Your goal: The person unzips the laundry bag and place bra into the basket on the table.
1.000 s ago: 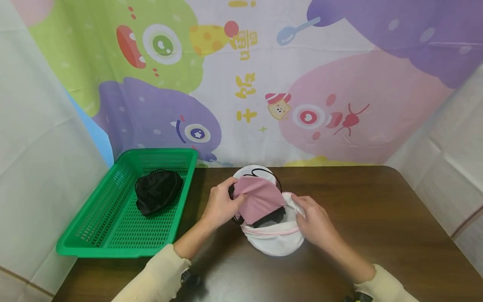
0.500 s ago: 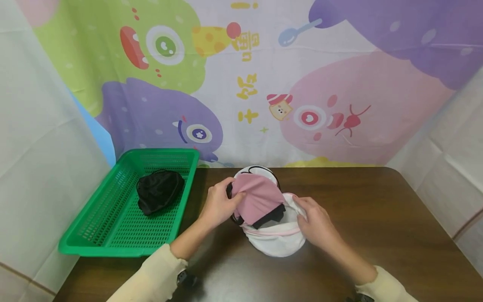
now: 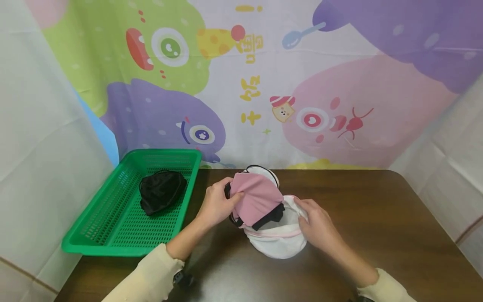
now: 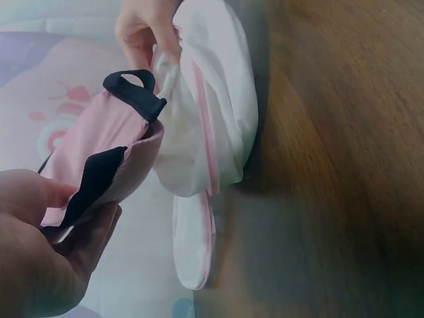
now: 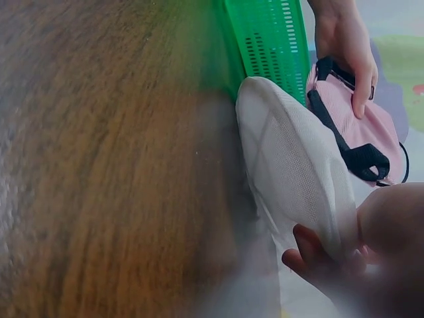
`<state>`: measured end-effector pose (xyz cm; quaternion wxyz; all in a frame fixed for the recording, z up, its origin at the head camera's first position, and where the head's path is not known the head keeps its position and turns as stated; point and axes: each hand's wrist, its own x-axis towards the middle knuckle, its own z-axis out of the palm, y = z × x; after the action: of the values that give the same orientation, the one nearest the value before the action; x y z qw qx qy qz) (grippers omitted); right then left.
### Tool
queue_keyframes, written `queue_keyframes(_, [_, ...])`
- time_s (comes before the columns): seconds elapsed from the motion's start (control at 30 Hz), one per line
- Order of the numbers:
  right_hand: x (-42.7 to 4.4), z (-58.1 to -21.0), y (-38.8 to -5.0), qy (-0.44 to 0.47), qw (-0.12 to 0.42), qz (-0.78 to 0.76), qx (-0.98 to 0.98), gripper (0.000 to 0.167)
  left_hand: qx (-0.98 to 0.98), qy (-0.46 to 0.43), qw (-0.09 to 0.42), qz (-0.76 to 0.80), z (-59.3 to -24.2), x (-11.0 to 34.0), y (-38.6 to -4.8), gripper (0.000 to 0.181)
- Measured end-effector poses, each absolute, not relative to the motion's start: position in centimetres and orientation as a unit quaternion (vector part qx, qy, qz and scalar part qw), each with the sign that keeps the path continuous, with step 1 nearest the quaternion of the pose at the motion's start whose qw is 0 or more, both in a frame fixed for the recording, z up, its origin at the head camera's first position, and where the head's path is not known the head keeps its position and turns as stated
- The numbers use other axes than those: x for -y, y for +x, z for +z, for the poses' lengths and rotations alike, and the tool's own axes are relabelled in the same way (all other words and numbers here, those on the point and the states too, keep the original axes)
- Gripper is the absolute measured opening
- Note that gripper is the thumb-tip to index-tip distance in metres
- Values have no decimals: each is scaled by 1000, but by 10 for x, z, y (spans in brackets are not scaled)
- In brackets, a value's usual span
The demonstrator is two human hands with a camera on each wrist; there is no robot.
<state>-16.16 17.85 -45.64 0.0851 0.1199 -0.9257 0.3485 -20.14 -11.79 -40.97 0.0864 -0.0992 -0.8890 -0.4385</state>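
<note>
My left hand (image 3: 218, 204) pinches a folded pink cloth item with black trim (image 3: 255, 198), its kind unclear, between thumb and fingers. A thin black cord loops from its far side, and a black strap loop (image 4: 134, 91) shows in the left wrist view. It hangs over the mouth of a round white mesh laundry bag (image 3: 278, 246) with a pink-edged zip. With thumb and fingers, my right hand (image 3: 318, 220) grips the bag's rim on the right, holding the mouth apart. The bag's round white lid lies behind, partly hidden by the pink item.
At the left of the brown wooden table (image 3: 362, 209) stands a green plastic basket (image 3: 191, 184) with slotted walls. A crumpled black cloth item (image 3: 162, 192) lies in it. Behind the table hangs a cartoon-printed curtain (image 3: 226, 138); pale cloth covers both sides.
The pink item has shifted slightly left in my left hand, covering more of the lid. My right hand keeps its hold on the bag's rim. The whole view has drifted a little.
</note>
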Motion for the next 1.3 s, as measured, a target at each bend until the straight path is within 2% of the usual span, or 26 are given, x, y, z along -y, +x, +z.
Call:
queue_keyframes(0.37, [-179, -460, -161, 120, 88, 341, 928, 52, 890, -78, 64, -444, -404, 129, -195, 25])
queue_keyframes(0.87, [-179, -458, -160, 124, 93, 340, 928, 53, 891, -98, 71, -437, -409, 152, -199, 35])
queue_keyframes(0.97, [-179, -457, -160, 120, 86, 341, 929, 53, 893, -83, 53, -440, -394, 151, -192, 32])
queue_keyframes(1.3, [-179, -456, -160, 117, 79, 337, 931, 53, 894, -60, 17, -443, -379, 162, -188, 34])
